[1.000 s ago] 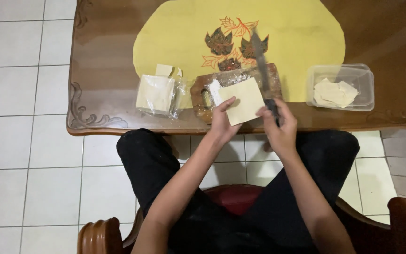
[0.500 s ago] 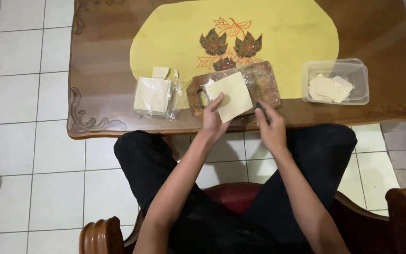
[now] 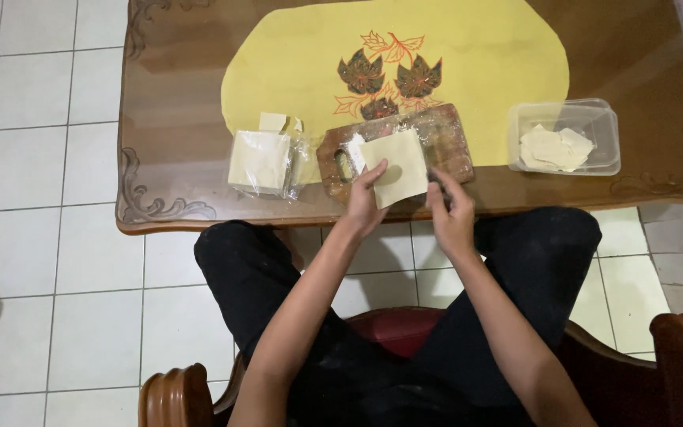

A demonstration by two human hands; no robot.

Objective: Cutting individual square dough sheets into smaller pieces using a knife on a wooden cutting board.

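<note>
Item: square dough sheet (image 3: 395,166), pale cream, thin, flat and matte, tilted so one corner points toward the person; it lies over the near part of a wooden board (image 3: 428,136), with its near edge past the board's edge

Left hand (image 3: 365,204): thumb on top of the sheet near its middle, fingers (image 3: 357,183) under the near left edge, pinching the sheet between them

Right hand (image 3: 450,215): just beside the sheet's right corner, fingers (image 3: 443,183) curled loosely together; whether they touch the sheet or hold anything cannot be told

Wooden board: brown, rectangular with rounded corners, grip hole at the left end, surface dusted with white flour

Stack of sheets (image 3: 259,160): same cream squares, piled in a crinkled clear plastic wrap, left of the board; two small loose pieces lie just behind it

Plastic container (image 3: 571,119): clear, rectangular, rounded corners, right of the board and well apart from both hands; holds several cream sheets lying loosely

Cloth mat (image 3: 468,55): yellow, oval, smooth, with a dark leaf motif outlined in orange behind the board

Table (image 3: 175,95): dark glossy wood, carved scrollwork at the corners

Floor (image 3: 33,261): white square tiles

Seat: wooden armchair (image 3: 171,391) with red cushion; the person wears black trousers
</note>
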